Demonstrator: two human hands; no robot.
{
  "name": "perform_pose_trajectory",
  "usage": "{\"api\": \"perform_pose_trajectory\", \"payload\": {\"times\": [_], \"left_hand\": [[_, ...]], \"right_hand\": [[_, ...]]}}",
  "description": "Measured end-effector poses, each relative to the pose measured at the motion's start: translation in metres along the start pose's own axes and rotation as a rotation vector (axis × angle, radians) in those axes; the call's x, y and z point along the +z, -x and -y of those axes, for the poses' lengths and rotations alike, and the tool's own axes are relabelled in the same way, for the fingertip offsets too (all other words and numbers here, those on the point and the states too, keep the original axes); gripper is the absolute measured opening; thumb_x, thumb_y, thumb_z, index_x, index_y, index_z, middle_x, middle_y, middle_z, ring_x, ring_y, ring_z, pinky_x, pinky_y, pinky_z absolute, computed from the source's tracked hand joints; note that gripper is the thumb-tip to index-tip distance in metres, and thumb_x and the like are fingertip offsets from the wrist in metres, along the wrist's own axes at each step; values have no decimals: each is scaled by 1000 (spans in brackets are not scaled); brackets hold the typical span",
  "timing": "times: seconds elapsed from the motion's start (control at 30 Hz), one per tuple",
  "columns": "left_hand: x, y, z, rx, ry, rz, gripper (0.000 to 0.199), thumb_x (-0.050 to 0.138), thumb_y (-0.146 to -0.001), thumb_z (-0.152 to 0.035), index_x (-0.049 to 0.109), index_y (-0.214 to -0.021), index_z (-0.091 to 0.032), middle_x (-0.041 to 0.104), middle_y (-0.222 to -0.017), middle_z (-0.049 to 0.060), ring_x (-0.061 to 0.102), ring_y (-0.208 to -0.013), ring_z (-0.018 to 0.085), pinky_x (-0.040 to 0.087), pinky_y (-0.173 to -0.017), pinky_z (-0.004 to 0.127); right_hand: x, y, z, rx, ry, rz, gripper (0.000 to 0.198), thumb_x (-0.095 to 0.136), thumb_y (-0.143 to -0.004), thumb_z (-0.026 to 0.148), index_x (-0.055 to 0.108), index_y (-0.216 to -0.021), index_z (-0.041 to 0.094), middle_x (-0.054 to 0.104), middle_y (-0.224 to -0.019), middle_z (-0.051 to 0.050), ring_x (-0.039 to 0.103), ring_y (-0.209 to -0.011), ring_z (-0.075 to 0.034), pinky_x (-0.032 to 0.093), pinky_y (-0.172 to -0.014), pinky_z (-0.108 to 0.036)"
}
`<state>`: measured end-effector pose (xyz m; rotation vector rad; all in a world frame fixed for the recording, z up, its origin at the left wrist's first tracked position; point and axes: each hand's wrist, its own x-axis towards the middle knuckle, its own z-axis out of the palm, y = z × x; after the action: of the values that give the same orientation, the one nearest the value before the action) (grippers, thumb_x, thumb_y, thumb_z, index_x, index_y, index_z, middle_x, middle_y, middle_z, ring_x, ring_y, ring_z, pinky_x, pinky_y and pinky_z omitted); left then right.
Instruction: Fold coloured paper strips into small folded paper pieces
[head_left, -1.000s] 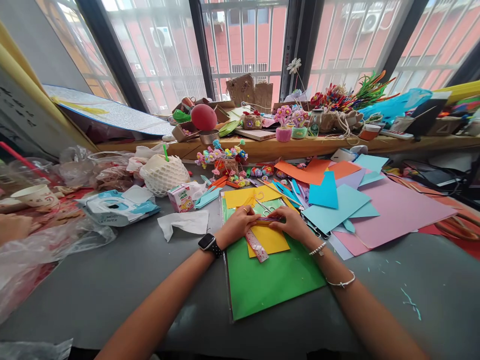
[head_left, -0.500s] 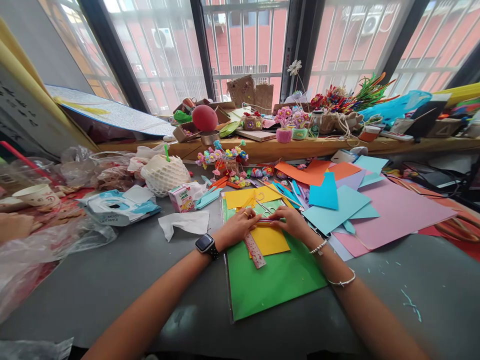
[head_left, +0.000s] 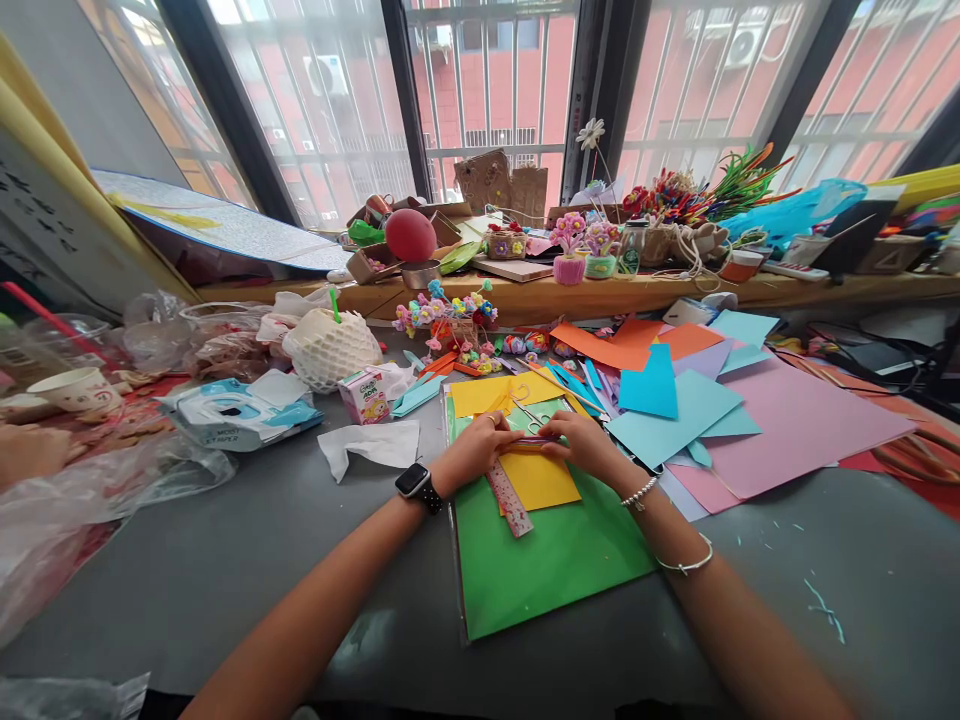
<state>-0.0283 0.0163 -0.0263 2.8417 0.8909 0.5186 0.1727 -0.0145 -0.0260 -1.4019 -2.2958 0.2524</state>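
My left hand and my right hand each pinch one end of a thin, purplish paper strip, held level between them. Fingers hide most of it. Below lies a yellow sheet on a larger green sheet. A pink patterned ruler slants from under my left hand over both sheets. Just beyond my fingertips rest scissors, with another yellow sheet behind.
Blue-green paper and a large pink sheet spread to the right. At left are a white tissue, a small pink box, a wipes pack and a netted coconut. Another person's hand shows at the left edge.
Both hands stay nearly in place on the strip, with only slight shifts of fingers and wrists. Nothing else has visibly moved.
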Motion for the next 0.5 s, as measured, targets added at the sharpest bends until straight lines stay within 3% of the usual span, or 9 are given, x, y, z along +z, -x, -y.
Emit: {"api": "perform_pose_trajectory", "payload": {"times": [0.2,0.37,0.5], "left_hand": [[1,3,-4,10,-40,-46,31,39,-79,-14,55,-105,-18,52,-86,7,48,-78,15,41,-71,27],[1,7,-7,42,-145,-12,32,31,-82,-16,51,-108,-16,51,-90,9,48,-80,16,41,-72,29],[-2,6,-11,36,-239,25,30,32,-82,-16,51,-105,-16,50,-89,8,48,-79,16,42,-70,29]], "right_hand": [[-1,0,5,-35,81,8,12,59,-69,16,62,-80,13,57,-78,-7,51,-73,-17,40,-63,-27],[-1,2,7,-85,114,-8,12,56,-72,15,64,-81,16,57,-79,-7,51,-74,-17,39,-65,-28],[0,2,5,-42,82,1,14,59,-70,16,64,-83,17,58,-81,-7,53,-74,-17,40,-65,-28]]}}
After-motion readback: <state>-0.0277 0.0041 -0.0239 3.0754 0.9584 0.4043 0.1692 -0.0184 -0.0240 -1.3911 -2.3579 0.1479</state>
